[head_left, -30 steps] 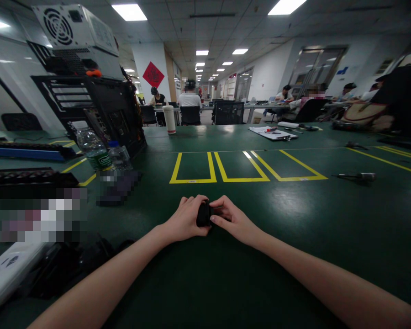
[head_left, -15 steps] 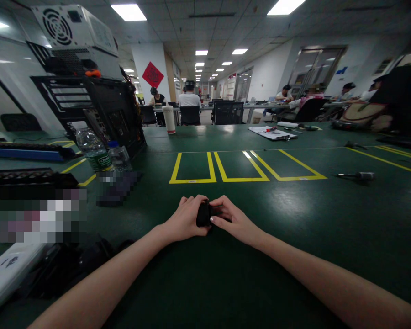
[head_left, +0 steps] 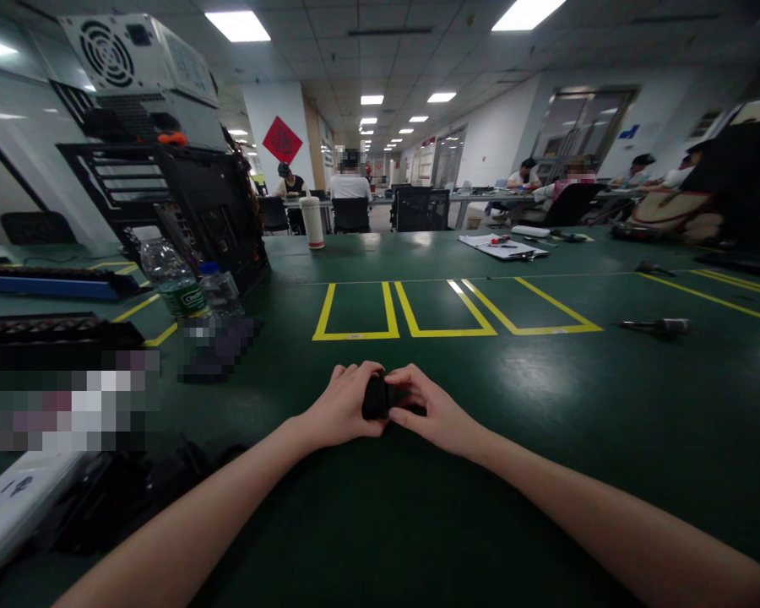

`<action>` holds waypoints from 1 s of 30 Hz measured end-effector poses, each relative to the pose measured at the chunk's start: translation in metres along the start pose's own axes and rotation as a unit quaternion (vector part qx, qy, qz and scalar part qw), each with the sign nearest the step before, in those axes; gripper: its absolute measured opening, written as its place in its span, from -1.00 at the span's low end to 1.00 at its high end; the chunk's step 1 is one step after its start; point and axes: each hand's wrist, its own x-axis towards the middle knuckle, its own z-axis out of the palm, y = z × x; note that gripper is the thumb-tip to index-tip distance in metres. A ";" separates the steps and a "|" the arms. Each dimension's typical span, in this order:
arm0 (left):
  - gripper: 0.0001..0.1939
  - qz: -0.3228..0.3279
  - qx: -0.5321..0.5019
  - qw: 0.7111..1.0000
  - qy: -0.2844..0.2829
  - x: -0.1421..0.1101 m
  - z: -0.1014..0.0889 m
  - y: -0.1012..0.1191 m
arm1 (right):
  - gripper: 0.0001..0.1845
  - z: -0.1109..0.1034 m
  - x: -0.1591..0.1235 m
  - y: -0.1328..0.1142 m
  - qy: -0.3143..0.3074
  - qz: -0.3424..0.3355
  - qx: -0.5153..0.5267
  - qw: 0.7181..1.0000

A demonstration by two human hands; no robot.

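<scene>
Low over the green table, my left hand (head_left: 342,407) is wrapped round a small black block-like object (head_left: 375,399), fingers over the top and thumb below. What kind of object it is cannot be made out. My right hand (head_left: 431,409) meets it from the right, with the tips of forefinger and thumb at its right end. The other right fingers curl behind and are partly hidden. Beyond both hands lie yellow tape outlines (head_left: 355,336) on the tabletop.
A black computer case (head_left: 209,211) with a power supply (head_left: 145,59) on top stands at left, beside plastic bottles (head_left: 171,270). A white cup (head_left: 312,223) is farther back. At right lie a screwdriver (head_left: 665,326) and a clipboard (head_left: 497,246). People sit at tables beyond.
The black object and my left hand stay nearly in place. My right thumb and fingers have shifted very slightly at the object's right end.
</scene>
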 end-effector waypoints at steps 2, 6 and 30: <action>-0.43 -0.002 0.001 1.000 -0.001 0.000 0.000 0.000 | -0.72 0.001 0.000 0.000 0.001 -0.002 0.007 1.000; -0.42 -0.009 -0.005 1.000 -0.007 0.000 -0.004 0.002 | -0.76 0.001 0.002 0.001 0.001 0.026 0.035 0.999; -0.42 -0.009 0.000 1.000 -0.002 0.001 -0.001 0.001 | -0.68 0.001 0.002 0.000 -0.004 0.043 0.034 0.998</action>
